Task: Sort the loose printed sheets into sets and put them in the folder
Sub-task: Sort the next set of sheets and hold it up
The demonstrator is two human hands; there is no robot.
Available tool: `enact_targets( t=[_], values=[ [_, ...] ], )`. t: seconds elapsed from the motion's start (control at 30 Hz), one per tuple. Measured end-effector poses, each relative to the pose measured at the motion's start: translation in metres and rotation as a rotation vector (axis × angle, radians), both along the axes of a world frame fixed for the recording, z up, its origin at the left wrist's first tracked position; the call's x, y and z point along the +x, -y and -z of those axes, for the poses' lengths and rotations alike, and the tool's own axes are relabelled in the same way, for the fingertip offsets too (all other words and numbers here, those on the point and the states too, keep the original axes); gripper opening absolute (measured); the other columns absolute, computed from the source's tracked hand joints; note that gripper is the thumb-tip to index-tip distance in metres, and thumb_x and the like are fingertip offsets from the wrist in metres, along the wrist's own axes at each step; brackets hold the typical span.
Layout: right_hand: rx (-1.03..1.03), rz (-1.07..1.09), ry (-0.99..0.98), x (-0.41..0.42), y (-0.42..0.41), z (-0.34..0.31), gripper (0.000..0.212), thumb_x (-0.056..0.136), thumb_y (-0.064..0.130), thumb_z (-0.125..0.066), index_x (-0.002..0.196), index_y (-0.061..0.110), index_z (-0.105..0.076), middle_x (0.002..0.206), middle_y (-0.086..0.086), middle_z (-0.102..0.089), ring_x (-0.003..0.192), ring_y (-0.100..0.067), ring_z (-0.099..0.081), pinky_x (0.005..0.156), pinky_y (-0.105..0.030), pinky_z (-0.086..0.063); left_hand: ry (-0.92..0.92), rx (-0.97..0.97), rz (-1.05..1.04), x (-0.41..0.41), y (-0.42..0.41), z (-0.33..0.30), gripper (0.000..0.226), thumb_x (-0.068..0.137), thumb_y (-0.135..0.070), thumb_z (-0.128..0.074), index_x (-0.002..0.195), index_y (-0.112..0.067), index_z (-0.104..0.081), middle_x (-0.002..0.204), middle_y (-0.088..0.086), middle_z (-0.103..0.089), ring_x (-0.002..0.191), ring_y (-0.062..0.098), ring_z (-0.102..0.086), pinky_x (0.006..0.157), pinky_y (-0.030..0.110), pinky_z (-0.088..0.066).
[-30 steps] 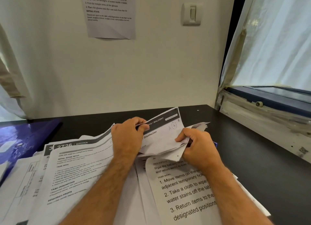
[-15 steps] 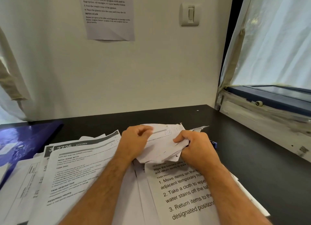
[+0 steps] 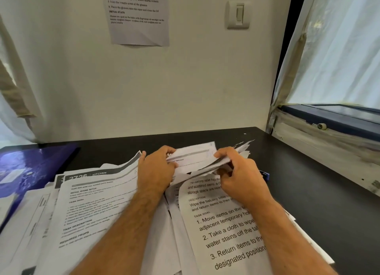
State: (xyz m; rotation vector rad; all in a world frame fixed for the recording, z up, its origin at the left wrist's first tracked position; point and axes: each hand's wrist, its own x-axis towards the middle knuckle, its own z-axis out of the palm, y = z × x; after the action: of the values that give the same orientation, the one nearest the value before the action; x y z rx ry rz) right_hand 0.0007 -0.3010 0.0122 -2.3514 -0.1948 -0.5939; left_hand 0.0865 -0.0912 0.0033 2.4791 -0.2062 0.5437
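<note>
- My left hand (image 3: 156,167) and right hand (image 3: 240,176) each pinch an end of a crumpled bundle of white printed sheets (image 3: 193,159), fingers closed on it, raised just above the pile.
- Loose white printed sheets (image 3: 98,209) overlap across the near half of the matte black desk (image 3: 308,192).
- A glossy blue folder (image 3: 30,172) lies flat at the desk's left edge, partly under the sheets.
- The bundle's print is too blurred to read.

Printed sheets (image 3: 98,209) cover the table's (image 3: 320,202) near left, with the folder (image 3: 30,169) at their far left.
</note>
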Motion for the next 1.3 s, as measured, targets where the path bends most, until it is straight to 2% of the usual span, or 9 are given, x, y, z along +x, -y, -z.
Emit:
enact_targets(
  t=[0.13, 0.23, 0.33, 0.47, 0.63, 0.8, 1.03, 1.2, 1.3],
  values=[
    [0.013, -0.055, 0.048, 0.0, -0.008, -0.004, 0.048, 0.093, 0.016, -0.064, 0.121, 0.046, -0.038, 0.092, 0.01, -0.07, 0.062, -0.006, -0.067, 0.062, -0.028, -0.061, 0.114, -0.166, 0.091, -0.008, 0.01, -0.016, 0.015, 0.089, -0.033, -0.072, 0.09, -0.033, -0.057, 0.085, -0.017, -0.061, 0.084, 0.006, -0.06, 0.099, 0.033, -0.044],
    [-0.044, -0.084, 0.06, 0.002, -0.017, -0.005, 0.048, 0.094, 0.02, -0.064, 0.123, 0.048, -0.038, 0.09, 0.01, -0.068, 0.068, -0.007, -0.068, 0.066, -0.026, -0.06, 0.066, -0.285, 0.238, -0.018, 0.022, -0.029, 0.014, 0.086, -0.026, -0.075, 0.086, -0.026, -0.061, 0.088, -0.005, -0.065, 0.08, 0.012, -0.061, 0.073, 0.026, -0.051],
    [-0.077, -0.1, 0.08, 0.006, -0.024, -0.004, 0.034, 0.093, 0.017, -0.064, 0.117, 0.037, -0.052, 0.091, 0.012, -0.068, 0.072, -0.002, -0.064, 0.068, -0.019, -0.056, -0.021, -0.4, 0.409, -0.025, 0.029, -0.028, 0.014, 0.086, -0.023, -0.074, 0.098, -0.02, -0.067, 0.099, -0.003, -0.066, 0.088, 0.015, -0.064, 0.074, 0.023, -0.053],
    [-0.082, -0.071, 0.07, 0.008, -0.024, -0.004, 0.018, 0.091, 0.009, -0.063, 0.098, 0.025, -0.068, 0.08, 0.016, -0.064, 0.066, 0.002, -0.058, 0.061, -0.011, -0.046, -0.054, -0.423, 0.378, -0.021, 0.027, -0.013, 0.056, 0.081, -0.016, -0.081, 0.126, -0.03, -0.051, 0.113, -0.012, -0.058, 0.094, 0.003, -0.062, 0.067, 0.005, -0.048],
    [-0.058, -0.048, 0.069, 0.009, -0.023, -0.004, 0.019, 0.09, 0.006, -0.061, 0.094, 0.023, -0.068, 0.076, 0.016, -0.062, 0.063, 0.002, -0.057, 0.057, -0.011, -0.044, -0.154, -0.49, 0.189, -0.008, 0.011, 0.005, 0.021, 0.092, -0.025, -0.07, 0.113, -0.027, -0.07, 0.106, -0.009, -0.075, 0.09, 0.005, -0.07, 0.083, 0.03, -0.059],
    [-0.084, 0.016, 0.032, 0.009, -0.022, -0.007, 0.018, 0.083, 0.017, -0.073, 0.097, 0.026, -0.067, 0.089, 0.009, -0.064, 0.077, -0.006, -0.057, 0.067, -0.022, -0.05, 0.005, -0.731, 0.167, -0.012, 0.01, -0.004, 0.014, 0.097, -0.026, -0.063, 0.111, -0.026, -0.066, 0.097, -0.015, -0.069, 0.083, 0.003, -0.066, 0.06, 0.013, -0.053],
    [-0.079, 0.118, -0.068, 0.013, -0.018, -0.007, 0.021, 0.088, 0.014, -0.064, 0.1, 0.031, -0.065, 0.091, 0.009, -0.063, 0.084, -0.012, -0.06, 0.076, -0.031, -0.056, 0.268, -0.836, 0.13, -0.029, 0.006, -0.025, 0.008, 0.098, -0.034, -0.059, 0.092, -0.036, -0.064, 0.082, -0.012, -0.069, 0.074, 0.011, -0.07, 0.055, 0.025, -0.059],
    [0.033, 0.067, 0.013, 0.01, -0.022, -0.009, 0.058, 0.097, 0.014, -0.056, 0.14, 0.045, -0.032, 0.095, 0.008, -0.069, 0.076, -0.008, -0.067, 0.074, -0.03, -0.061, 0.339, -0.868, 0.185, -0.044, 0.006, -0.051, 0.015, 0.101, -0.04, -0.05, 0.099, -0.043, -0.064, 0.089, -0.024, -0.069, 0.082, 0.001, -0.067, 0.057, 0.022, -0.058],
    [0.06, 0.039, 0.094, 0.007, -0.023, -0.027, 0.064, 0.099, 0.017, -0.056, 0.142, 0.05, -0.022, 0.093, 0.009, -0.069, 0.074, -0.008, -0.069, 0.071, -0.03, -0.062, 0.397, -0.868, 0.247, -0.053, 0.006, -0.078, 0.022, 0.101, -0.041, -0.048, 0.107, -0.033, -0.068, 0.094, -0.016, -0.071, 0.088, 0.003, -0.068, 0.06, 0.022, -0.058]
  ],
)
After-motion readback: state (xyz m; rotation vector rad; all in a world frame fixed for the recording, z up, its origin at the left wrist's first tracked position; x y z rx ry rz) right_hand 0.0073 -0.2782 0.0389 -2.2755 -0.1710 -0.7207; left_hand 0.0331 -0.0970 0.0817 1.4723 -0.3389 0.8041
